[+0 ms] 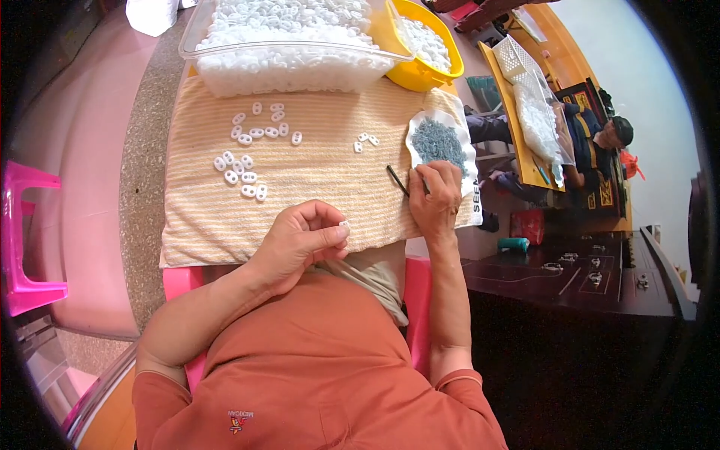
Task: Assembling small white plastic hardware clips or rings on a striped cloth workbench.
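Shirt [322,375], white piece [344,223] in left hand [298,241], right hand [436,201], grip unclear, dish [412,142] of grey bits [439,140], white-filled tub [300,79]

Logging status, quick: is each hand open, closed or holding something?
Left hand: closed, pinching a small white piece.
Right hand: curled at the white dish; can't tell whether it holds anything.
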Demonstrator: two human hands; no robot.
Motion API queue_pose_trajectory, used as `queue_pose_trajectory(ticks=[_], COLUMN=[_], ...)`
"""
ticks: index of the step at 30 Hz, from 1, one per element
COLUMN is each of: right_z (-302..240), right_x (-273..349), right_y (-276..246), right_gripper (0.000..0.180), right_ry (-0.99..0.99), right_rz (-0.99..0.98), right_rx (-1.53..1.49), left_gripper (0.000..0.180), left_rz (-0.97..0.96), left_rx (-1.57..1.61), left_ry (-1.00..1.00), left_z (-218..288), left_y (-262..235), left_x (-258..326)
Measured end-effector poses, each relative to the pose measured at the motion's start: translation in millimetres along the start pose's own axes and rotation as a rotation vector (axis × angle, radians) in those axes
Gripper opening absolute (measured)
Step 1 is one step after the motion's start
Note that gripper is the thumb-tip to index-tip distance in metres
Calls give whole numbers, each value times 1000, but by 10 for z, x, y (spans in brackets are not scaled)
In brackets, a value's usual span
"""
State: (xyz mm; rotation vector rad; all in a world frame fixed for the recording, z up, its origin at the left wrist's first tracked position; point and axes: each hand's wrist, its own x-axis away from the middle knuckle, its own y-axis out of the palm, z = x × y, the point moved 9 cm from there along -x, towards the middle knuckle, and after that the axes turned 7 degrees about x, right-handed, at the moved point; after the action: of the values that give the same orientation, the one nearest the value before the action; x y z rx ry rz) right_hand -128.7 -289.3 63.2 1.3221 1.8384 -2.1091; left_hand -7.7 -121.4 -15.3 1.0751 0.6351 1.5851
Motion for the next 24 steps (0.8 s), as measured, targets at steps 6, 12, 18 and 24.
queue_pose_trajectory(ticks=[6,12,18,24], right_z=[5,28,103,192], right_x=[9,15,41,68], right_y=[-7,12,21,17], right_gripper=[5,5,8,11], right_ry=[-5,24,67,143], right_rz=[2,1,17,31], right_rx=[-3,-10,-47,-113], left_gripper=[14,14,14,14], left_rz=[13,17,26,25], left_rx=[-7,-13,-15,-16], left_ry=[-3,-1,-5,-5], left_z=[2,0,-11,-14], left_y=[-7,-11,-29,-31], left_x=[1,-5,-8,-5])
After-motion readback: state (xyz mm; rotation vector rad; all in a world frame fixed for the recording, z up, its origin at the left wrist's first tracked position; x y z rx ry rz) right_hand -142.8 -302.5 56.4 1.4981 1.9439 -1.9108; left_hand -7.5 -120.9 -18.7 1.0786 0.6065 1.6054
